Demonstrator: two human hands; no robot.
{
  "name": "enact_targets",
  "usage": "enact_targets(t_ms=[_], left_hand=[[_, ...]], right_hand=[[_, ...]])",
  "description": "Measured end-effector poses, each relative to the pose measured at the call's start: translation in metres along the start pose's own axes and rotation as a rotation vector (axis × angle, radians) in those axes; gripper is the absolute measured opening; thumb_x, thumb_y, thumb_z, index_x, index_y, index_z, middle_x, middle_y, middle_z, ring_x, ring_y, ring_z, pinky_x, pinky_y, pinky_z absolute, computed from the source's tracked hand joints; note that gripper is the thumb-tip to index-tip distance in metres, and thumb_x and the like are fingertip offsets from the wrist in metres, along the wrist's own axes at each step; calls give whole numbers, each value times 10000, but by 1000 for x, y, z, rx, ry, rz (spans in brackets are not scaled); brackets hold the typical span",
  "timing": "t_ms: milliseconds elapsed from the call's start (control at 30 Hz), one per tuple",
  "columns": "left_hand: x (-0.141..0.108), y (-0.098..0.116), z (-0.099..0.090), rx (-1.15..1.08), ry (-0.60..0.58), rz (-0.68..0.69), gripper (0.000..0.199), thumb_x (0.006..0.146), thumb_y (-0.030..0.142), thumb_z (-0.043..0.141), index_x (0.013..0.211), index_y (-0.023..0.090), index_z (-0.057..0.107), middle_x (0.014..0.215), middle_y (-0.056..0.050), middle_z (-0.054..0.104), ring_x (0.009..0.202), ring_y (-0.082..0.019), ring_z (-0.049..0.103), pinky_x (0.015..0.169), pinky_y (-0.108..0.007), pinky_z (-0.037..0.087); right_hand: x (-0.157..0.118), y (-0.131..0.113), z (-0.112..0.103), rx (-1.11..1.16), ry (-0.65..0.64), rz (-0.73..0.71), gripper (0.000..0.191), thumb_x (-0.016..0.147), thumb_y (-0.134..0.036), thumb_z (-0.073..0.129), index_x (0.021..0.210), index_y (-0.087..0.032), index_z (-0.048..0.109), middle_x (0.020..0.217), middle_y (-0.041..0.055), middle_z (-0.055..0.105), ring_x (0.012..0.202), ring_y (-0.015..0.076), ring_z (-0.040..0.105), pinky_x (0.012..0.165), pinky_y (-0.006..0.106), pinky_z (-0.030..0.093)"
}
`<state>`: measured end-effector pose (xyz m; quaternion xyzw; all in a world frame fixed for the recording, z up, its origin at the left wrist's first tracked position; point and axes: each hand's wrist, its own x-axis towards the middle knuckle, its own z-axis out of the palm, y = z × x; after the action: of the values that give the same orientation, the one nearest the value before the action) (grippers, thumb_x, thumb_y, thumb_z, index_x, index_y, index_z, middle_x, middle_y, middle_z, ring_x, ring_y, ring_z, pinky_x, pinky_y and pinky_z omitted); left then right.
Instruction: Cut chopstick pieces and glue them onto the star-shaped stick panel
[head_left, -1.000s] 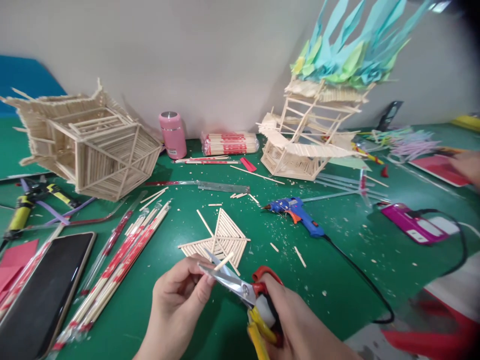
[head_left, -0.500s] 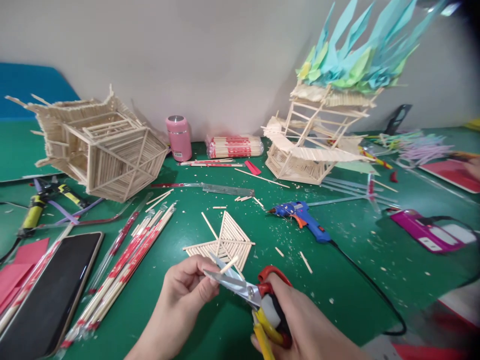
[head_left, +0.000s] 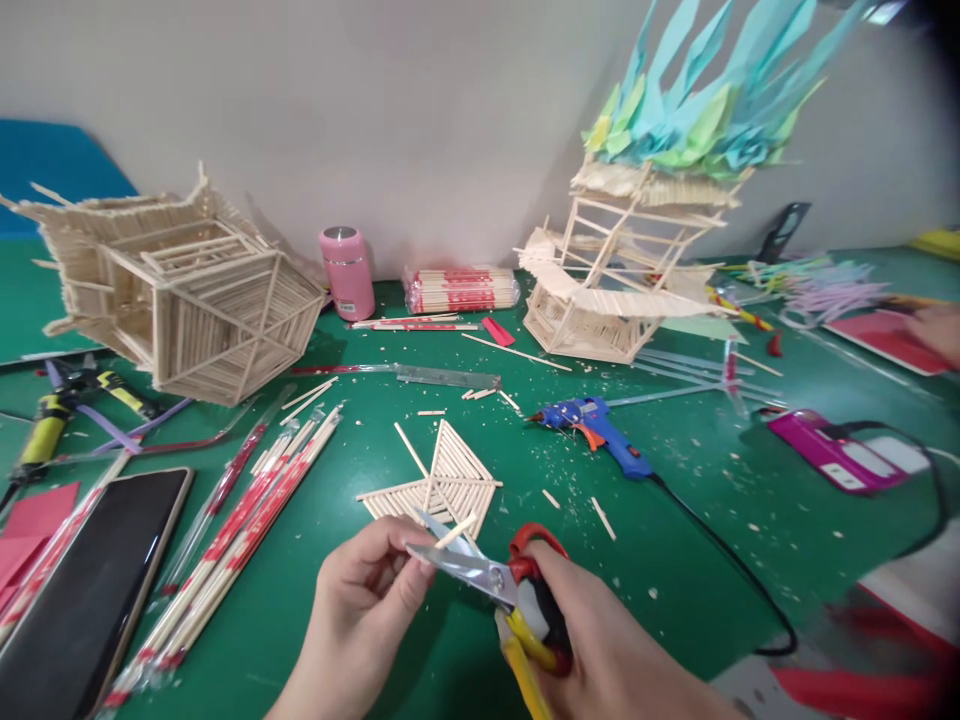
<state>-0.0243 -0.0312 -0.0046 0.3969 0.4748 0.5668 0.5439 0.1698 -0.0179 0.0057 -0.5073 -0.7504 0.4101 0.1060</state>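
Observation:
Pinched in the fingers of my left hand is a short wooden stick. It lies between the parted blades of the scissors, whose red, yellow and black handles are in my right hand. Just beyond the blades, a flat panel of glued sticks rests on the green table; its near part is hidden by my left hand and the scissors. A blue glue gun lies to the right of the panel, its cord running toward the near right.
Stick models stand at the back left and back right. Between them are a pink flask and a bundle of chopsticks. A phone and wrapped chopsticks lie left. Another person's hand is at far right.
The whole view has shifted slightly, so things on the table appear a little further left. The stick still sits between the scissor blades, held as before.

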Motion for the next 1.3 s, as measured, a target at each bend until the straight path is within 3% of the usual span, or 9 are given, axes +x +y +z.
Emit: enact_targets(t_ms=[267, 600, 900, 1133, 1300], left_hand=[[0, -4, -6, -140, -67, -124, 92, 734, 280, 674, 732, 189, 655, 666, 5, 606, 613, -90, 511, 571, -169, 405], [1, 0, -13, -167, -178, -194, 163, 729, 341, 675, 731, 183, 636, 625, 21, 564, 568, -70, 434, 529, -161, 335], [1, 2, -6, -47, -71, -101, 114, 737, 299, 669, 730, 186, 651, 678, 8, 600, 624, -92, 501, 561, -169, 382], [4, 3, -12, -182, -230, -263, 246, 693, 395, 697, 675, 164, 614, 566, 31, 515, 535, -64, 388, 496, -175, 287], [7, 5, -11, -175, -238, -289, 281, 672, 414, 707, 652, 154, 602, 534, 31, 493, 502, -62, 364, 473, -185, 264]], right_hand=[[-2, 4, 7, 27, 103, -50, 272, 631, -165, 564, 849, -213, 410, 716, -16, 557, 587, 132, 523, 516, 231, 416], [-4, 0, -3, -169, -8, -64, 246, 639, -141, 490, 797, -232, 326, 701, 14, 542, 600, 178, 514, 498, 283, 341], [2, 6, 4, -26, -49, -5, 248, 635, -156, 505, 755, -241, 305, 613, -47, 461, 510, 123, 443, 443, 237, 299], [0, 12, 2, -179, 8, -48, 240, 663, -188, 512, 762, -241, 301, 658, -10, 512, 541, 148, 466, 478, 267, 315], [-1, 10, -2, -186, -43, -35, 235, 606, -181, 489, 778, -232, 337, 661, 29, 566, 559, 191, 515, 472, 284, 328]])
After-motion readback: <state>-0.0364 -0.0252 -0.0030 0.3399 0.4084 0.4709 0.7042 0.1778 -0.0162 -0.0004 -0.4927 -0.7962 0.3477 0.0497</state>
